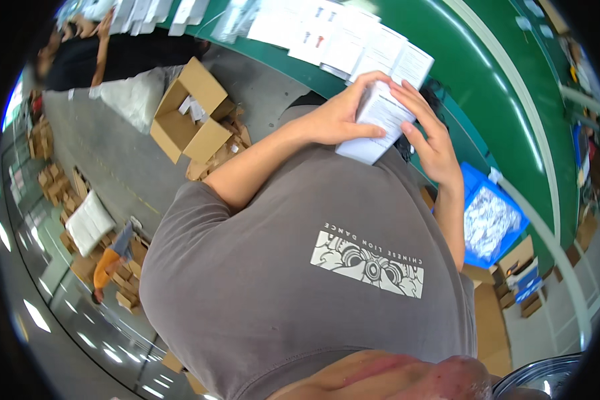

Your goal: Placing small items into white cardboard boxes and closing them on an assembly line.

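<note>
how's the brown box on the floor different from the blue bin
The brown box is cardboard with its flaps splayed open; the blue bin is rigid, with no flaps. The box holds a few white items and sits at the person's left; the bin is heaped with clear-wrapped pieces at their right. Both are open-topped.

Both hands hold one stack of white paper booklets [378, 123] above the edge of a green table [487, 87]. The left hand [343, 113] wraps its fingers over the top and side of the stack. The right hand [433, 140] touches the other side with its fingers spread. More white booklets [340, 33] lie in rows on the table. An open cardboard box [190, 113] sits on the grey floor — a blue bin [490, 220] with white bits stands at the right.
</note>
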A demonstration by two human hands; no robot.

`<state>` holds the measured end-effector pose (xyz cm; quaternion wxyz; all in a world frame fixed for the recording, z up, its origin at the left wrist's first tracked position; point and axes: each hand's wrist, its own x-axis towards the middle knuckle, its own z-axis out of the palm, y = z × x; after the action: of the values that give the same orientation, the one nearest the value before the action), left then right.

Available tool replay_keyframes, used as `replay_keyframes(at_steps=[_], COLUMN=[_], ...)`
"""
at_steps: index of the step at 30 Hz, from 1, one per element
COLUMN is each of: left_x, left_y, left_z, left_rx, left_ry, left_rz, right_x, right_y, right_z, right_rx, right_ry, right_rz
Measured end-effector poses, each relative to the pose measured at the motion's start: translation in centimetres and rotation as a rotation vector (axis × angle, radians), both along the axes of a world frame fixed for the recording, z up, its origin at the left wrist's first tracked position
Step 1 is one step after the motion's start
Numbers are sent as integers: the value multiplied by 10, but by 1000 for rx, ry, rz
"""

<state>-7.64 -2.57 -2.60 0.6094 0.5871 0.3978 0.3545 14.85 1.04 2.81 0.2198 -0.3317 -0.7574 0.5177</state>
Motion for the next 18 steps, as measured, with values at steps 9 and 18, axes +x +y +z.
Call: replay_keyframes(at_steps=[9,18], left_x=[-168,-237], left_y=[67,177], left_z=[23,-92], left_rx=[133,76], left_ry=[337,906], left_rz=[594,591], right_x=[-36,19], right_y=[64,67], right_z=[-8,-163], right_rx=[38,-779], right_ry=[179,31], right_rz=[-600,-1032])
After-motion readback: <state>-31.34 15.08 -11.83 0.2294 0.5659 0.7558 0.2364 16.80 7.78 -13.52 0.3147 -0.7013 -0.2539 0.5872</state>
